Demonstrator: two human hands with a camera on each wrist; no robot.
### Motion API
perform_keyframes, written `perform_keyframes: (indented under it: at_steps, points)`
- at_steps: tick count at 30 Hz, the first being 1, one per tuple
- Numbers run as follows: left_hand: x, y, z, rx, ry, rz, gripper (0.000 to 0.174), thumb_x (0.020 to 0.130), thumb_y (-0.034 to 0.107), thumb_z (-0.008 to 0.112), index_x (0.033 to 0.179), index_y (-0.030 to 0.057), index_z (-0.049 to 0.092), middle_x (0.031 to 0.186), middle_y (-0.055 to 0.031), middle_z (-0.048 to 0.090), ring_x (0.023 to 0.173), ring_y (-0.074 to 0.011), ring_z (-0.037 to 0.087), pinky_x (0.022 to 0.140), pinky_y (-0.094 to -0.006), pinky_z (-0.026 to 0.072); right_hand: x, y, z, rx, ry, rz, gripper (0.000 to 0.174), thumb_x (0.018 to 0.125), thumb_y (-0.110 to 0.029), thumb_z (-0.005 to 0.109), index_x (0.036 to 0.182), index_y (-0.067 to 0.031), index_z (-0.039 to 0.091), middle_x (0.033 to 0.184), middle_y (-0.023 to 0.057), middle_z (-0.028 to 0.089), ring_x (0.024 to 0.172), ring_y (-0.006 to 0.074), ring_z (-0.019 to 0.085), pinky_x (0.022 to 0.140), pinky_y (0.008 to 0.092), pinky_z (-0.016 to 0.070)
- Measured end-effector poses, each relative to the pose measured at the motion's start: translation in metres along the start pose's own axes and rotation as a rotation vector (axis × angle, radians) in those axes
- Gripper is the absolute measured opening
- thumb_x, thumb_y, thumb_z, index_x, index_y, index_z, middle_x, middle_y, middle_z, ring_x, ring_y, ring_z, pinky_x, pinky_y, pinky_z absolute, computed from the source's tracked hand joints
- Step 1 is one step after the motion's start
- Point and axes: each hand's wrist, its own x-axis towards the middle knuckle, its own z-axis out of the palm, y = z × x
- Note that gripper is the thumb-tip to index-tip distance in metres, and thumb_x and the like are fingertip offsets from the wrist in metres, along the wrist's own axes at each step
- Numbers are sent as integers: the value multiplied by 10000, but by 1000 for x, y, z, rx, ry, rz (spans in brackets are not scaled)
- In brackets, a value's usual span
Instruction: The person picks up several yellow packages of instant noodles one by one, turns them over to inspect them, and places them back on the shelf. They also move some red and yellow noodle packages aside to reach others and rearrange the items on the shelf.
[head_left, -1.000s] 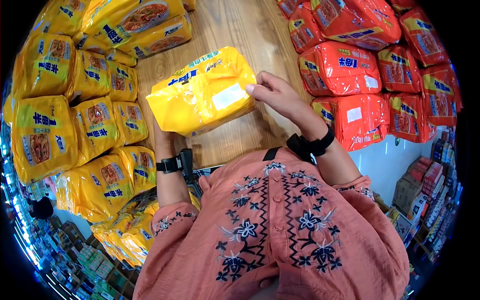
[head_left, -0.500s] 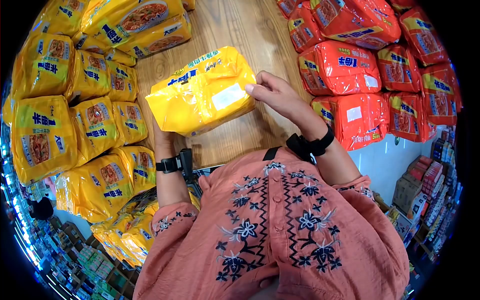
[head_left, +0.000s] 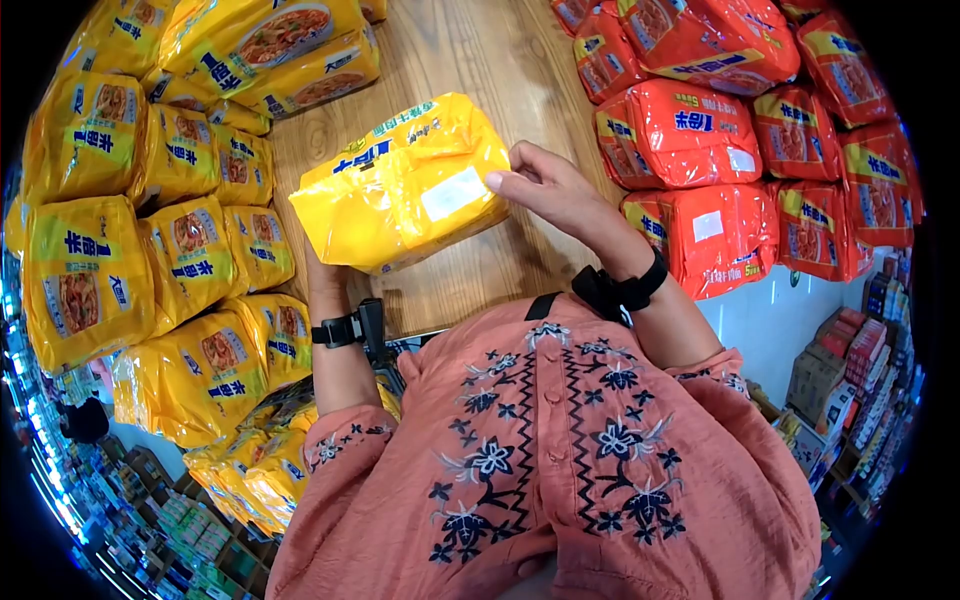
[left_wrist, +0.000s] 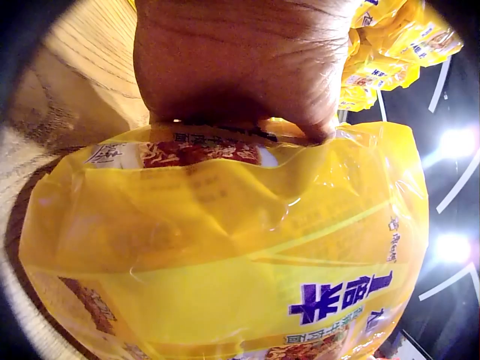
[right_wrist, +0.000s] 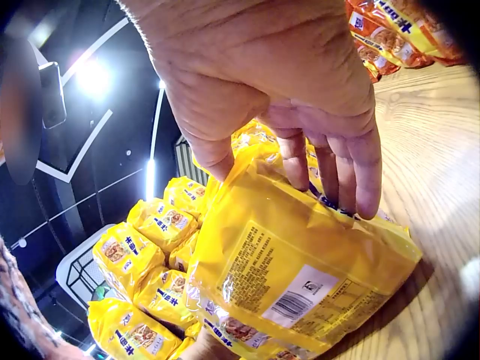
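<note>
A yellow plastic multipack of instant noodles (head_left: 400,185) is tilted over the wooden table in the head view, a white label on its near side. My left hand (left_wrist: 240,67) grips the pack's left end; in the head view its fingers are hidden behind the pack. At the other end, my right hand (head_left: 560,195) pinches the upper corner. In the right wrist view the thumb (right_wrist: 206,154) lies on one side of that end and the fingers on the other. A barcode label (right_wrist: 300,295) shows on the wrapper there.
Stacked yellow noodle packs (head_left: 90,275) line the left side and the far left corner. Red noodle packs (head_left: 685,135) are piled on the right. Between them runs the wood-grain tabletop (head_left: 470,50), its front edge close to my body. Shop shelves (head_left: 850,390) stand beyond.
</note>
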Motion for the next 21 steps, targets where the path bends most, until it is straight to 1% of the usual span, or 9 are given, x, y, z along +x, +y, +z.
perform_keyframes:
  at_steps: [4,7,11,14,15,16,17,19,21]
  points:
    - [5,-5,-5,-11,3,-20,540,1005,277,584,1449,22,414,1417,-136,523,1250,-253,555,1031,-395,486,1,-2,2,31,4,-8,416,925,-439,667,967,-33,587,895,30,597,828,97,547,744,251,467]
    - [6,-7,-6,-25,-2,-24,545,1006,283,581,1454,24,410,1424,-137,518,1257,-257,552,1036,-400,485,1,-4,5,103,2,-11,354,949,-395,637,977,-46,586,850,-37,511,784,50,450,682,216,389]
    - [-6,14,22,-20,-27,127,461,986,184,619,1377,-16,477,1327,-116,592,1159,-209,600,961,-331,510,10,3,4,124,-16,-38,339,976,-354,603,1043,-23,611,902,-18,564,838,57,494,749,220,423]
    - [-11,14,29,118,17,135,456,997,193,596,1386,-10,470,1339,-127,584,1168,-222,603,958,-352,522,14,-1,5,145,4,-94,353,987,-329,586,1093,5,619,930,-6,600,869,71,530,785,236,452]
    - [-16,16,40,-76,47,91,446,1014,209,561,1392,-7,467,1348,-139,577,1180,-233,601,964,-372,527,20,3,7,143,28,-130,362,987,-327,585,1104,14,619,932,-3,611,872,76,541,787,246,464]
    - [-19,16,49,-36,80,75,435,1026,228,530,1396,9,466,1341,-136,585,1180,-250,605,974,-387,529,28,1,4,136,59,-182,372,988,-325,583,1115,23,619,933,1,621,875,80,552,789,257,477]
    - [-23,29,68,-200,151,-15,447,1035,263,509,1413,32,448,1358,-127,574,1198,-256,596,999,-389,516,32,-6,-1,78,51,-138,363,997,-297,564,1183,11,609,1005,7,636,981,96,556,887,260,458]
    - [-34,50,106,-459,123,-56,484,1046,334,478,1433,51,412,1401,-111,530,1255,-241,551,1055,-400,472,59,1,-9,-55,71,-124,357,1001,-290,554,1203,-1,607,1006,30,634,982,100,552,886,269,459]
    - [-36,21,83,-96,40,99,526,1050,364,475,1451,34,396,1420,-89,521,1294,-211,513,1079,-378,429,80,-12,-19,-110,55,-149,382,1005,-301,547,1233,1,596,1040,56,637,999,120,563,901,271,459]
